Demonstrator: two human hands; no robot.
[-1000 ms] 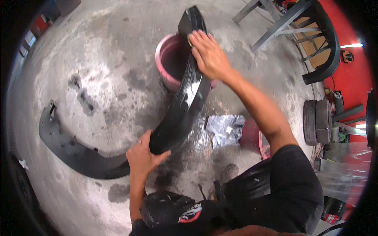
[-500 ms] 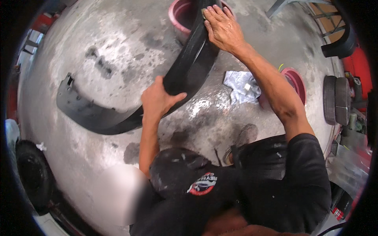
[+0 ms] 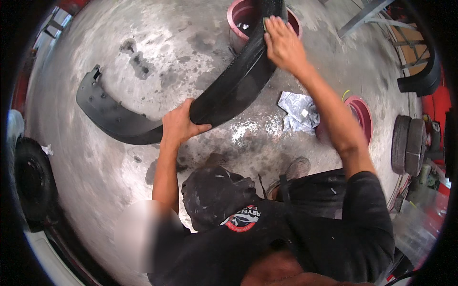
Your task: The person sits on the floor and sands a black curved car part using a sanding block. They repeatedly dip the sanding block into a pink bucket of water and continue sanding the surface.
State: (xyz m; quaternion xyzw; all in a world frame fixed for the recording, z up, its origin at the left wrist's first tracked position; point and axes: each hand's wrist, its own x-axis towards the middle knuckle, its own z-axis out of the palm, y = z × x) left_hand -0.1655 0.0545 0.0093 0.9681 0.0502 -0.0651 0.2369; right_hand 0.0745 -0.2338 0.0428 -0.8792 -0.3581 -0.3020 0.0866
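A long, curved black fender flare (image 3: 234, 88) runs from the left floor area up to the top of the head view, its surface shiny and wet in places. My left hand (image 3: 179, 123) grips its lower middle, thumb over the near edge and fingers round the far side. Near its upper end, my right hand (image 3: 285, 45) lies on the flare with fingers together. The edge of a thin pad (image 3: 265, 24) shows at those fingertips; the palm and fingers hide most of it.
Under the flare's upper end stands a pink bucket (image 3: 234, 28) with liquid inside. A second pink bucket (image 3: 365, 119) is beside my right forearm, near a crumpled white-grey cloth (image 3: 299, 112). Tyres (image 3: 408, 145) stand at right, a wheel (image 3: 34, 178) at left. The concrete floor has wet patches.
My right hand has slid a little down the flare toward me, and my left hand has shifted left along it. The whole view has swung somewhat.
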